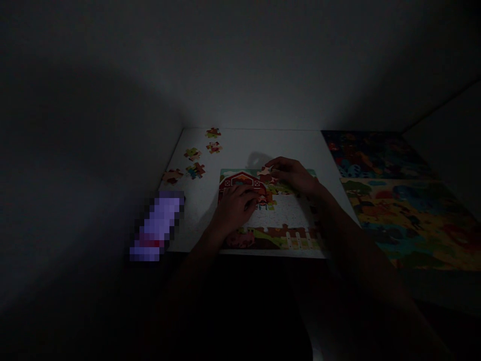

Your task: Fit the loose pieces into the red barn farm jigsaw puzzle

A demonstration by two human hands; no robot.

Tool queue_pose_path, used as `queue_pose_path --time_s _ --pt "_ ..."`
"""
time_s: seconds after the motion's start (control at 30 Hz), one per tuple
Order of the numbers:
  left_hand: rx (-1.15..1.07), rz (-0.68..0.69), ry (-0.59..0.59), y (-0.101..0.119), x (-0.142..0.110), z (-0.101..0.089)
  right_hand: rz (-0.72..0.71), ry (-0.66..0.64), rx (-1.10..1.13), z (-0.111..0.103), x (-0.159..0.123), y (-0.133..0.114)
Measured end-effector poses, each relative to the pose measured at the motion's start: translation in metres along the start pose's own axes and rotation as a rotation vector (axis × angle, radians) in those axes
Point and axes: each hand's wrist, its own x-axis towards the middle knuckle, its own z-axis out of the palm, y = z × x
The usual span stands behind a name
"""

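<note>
A partly assembled farm jigsaw puzzle (259, 239) lies on a white table, with a red barn at its left and a white fence along its lower edge. A pale gap shows in its middle right. My left hand (235, 208) rests over the barn, fingers stretched and slightly bent, lying on the joined pieces. Near the puzzle's top edge, my right hand (295, 175) pinches a reddish-brown and cream puzzle piece (265, 173) between thumb and fingers. The dim light hides whether that piece touches its neighbours.
Several loose puzzle pieces (195, 170) lie at the table's left. Two colourful animal pictures, a dark one (376, 155) and a yellowish one (406, 215), lie to the right. A blurred purple object (161, 220) sits by the left edge. Walls stand behind and left.
</note>
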Motion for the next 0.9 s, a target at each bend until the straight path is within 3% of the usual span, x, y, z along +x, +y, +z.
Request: queue_pose_path --time_s 0.4,0.5,0.67,0.9 --pt "-0.214 0.039 0.171 -0.004 0.001 0.000 0.037 -0.093 0.043 0.000 -0.002 -0.004" --pt "-0.272 -0.024 0.260 -0.004 0.002 -0.002 0.048 -0.110 0.050 0.000 -0.003 -0.007" --pt "-0.374 -0.179 0.511 -0.004 -0.002 -0.007 0.055 -0.155 0.039 0.000 -0.005 -0.011" --pt "-0.462 -0.402 0.695 -0.003 -0.001 -0.015 0.038 -0.204 0.017 0.000 -0.006 -0.014"
